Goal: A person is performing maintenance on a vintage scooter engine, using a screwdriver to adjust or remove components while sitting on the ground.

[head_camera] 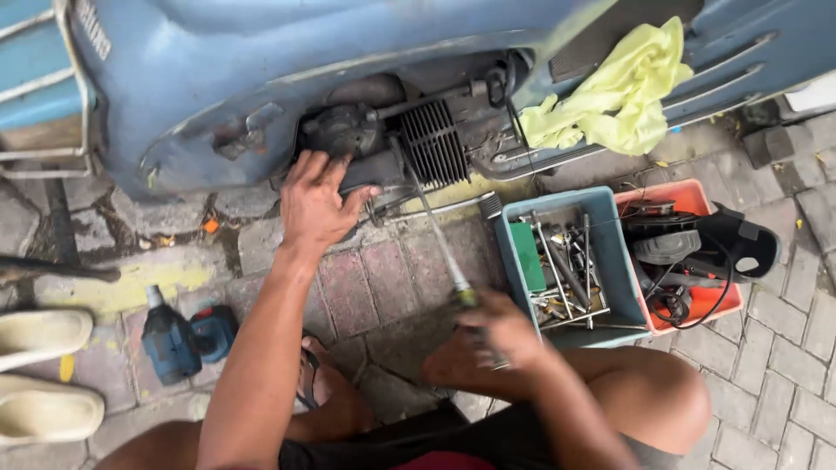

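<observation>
- My right hand [501, 339] is closed around the handle of a long screwdriver [435, 231], whose shaft runs up and left to the engine [418, 144] of the blue scooter [261, 78].
- My left hand [313, 204] lies open and spread, fingers on the dark round engine cover [344, 130], thumb against the casing just below; it clasps nothing.
- The screwdriver tip sits close beside the finned cylinder [433, 144]; I cannot tell exactly what it touches.
- The side opening shows the engine bare, and the parts in there look still mounted, so I judge the work to be at an early or middle stage, with the engine piece under my left hand not yet off.
- To the right, near my knee, a blue tray [610, 252] holds loose tools; just beyond it is a red tray [718, 300] with black gear and cable.
- A yellow rag [623, 100] lies on the scooter's footboard, far right.
- A blue cordless driver [178, 339] lies on the paving, near left.
</observation>
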